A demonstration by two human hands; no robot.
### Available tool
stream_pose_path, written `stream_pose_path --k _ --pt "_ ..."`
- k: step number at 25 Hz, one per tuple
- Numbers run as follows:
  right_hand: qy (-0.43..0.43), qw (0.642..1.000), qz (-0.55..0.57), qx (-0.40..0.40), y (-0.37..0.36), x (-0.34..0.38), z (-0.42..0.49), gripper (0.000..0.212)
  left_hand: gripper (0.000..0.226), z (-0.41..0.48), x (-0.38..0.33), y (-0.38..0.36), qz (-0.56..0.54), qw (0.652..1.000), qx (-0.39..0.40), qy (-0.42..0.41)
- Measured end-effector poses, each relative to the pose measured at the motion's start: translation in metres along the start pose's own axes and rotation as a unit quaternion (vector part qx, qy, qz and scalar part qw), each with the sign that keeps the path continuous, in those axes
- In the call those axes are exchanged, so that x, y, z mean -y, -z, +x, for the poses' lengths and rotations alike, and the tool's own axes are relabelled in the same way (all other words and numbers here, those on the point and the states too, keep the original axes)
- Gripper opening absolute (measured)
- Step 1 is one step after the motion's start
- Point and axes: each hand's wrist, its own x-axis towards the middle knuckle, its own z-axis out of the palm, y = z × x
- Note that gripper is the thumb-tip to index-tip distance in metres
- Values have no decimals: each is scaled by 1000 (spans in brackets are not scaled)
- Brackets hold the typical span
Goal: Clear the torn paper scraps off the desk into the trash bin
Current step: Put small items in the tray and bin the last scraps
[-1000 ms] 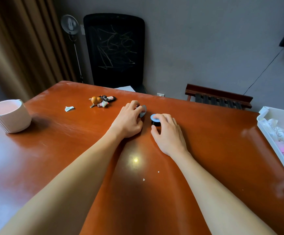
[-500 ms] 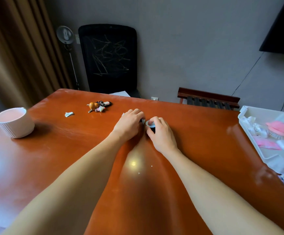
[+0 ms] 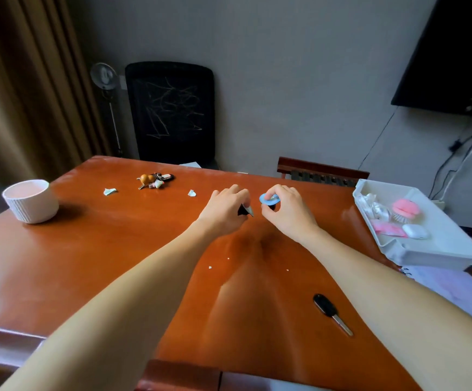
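With fingers [image 3: 236,193] of left hand [image 3: 223,211], pinching dark scrap [image 3: 245,211]; with right hand [image 3: 288,214], pinching blue scrap [image 3: 268,199]. Drawn apart since half a second ago; then huddled together on desk [image 3: 116,249].

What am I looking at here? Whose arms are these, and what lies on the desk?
No machine here: a person wears one camera on the head, so you look down along their two bare arms. The left hand pinches a dark scrap; the right hand pinches a round blue piece. On the brown desk lie two pale paper scraps, a bunch of keys, a black key, a white ribbed pot and a white tray.
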Motion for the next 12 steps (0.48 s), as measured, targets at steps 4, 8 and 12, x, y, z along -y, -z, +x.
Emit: stream_pose_path --k 4,8,12 --pt "-25 999 -31 12 48 -24 -13 20 30 8 -48 7 -61 997 -10 -36" --pt "-51 998 -38 19 95 -53 -20 19 30 26 -84 5 -63 997 18 -34" --pt "-83 995 -50 9 139 -92 -27 20 28 46 -124 -4 -64 996 26 -56"
